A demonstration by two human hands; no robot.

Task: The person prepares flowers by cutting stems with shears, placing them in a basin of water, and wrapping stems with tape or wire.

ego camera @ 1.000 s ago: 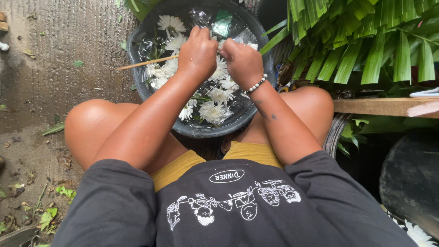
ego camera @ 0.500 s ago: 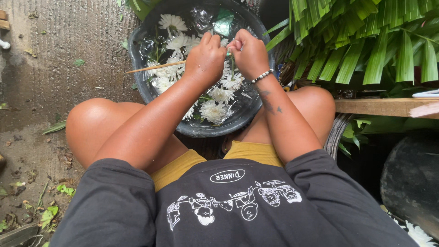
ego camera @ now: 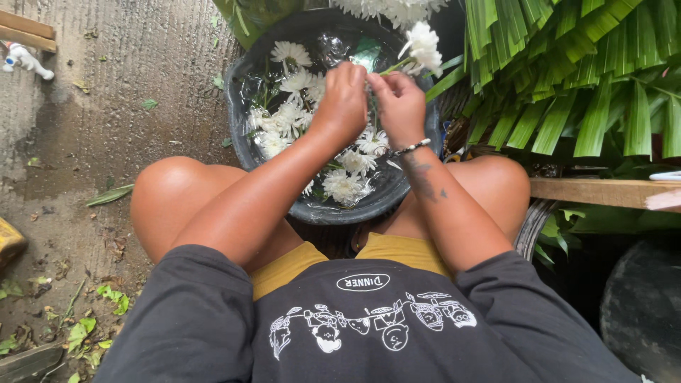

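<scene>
A dark round basin of water sits on the ground between my knees, with several white chrysanthemum-like flowers floating in it. Both hands hover over the basin's far half. My right hand, with a beaded bracelet at the wrist, pinches the green stem of a white flower that sticks up to the right. My left hand is closed against it, fingers on the same stem. What else the left fingers hold is hidden.
Long green palm leaves hang at the upper right over a wooden plank. A dark round object lies at the lower right. Wet concrete with scattered leaves spreads to the left, with a small white figure near a wooden board.
Both hands rose out of the basin and came together, lifting a white flower by its stem. The thin stick seen earlier across the basin is out of sight. The camera view has tilted slightly.
</scene>
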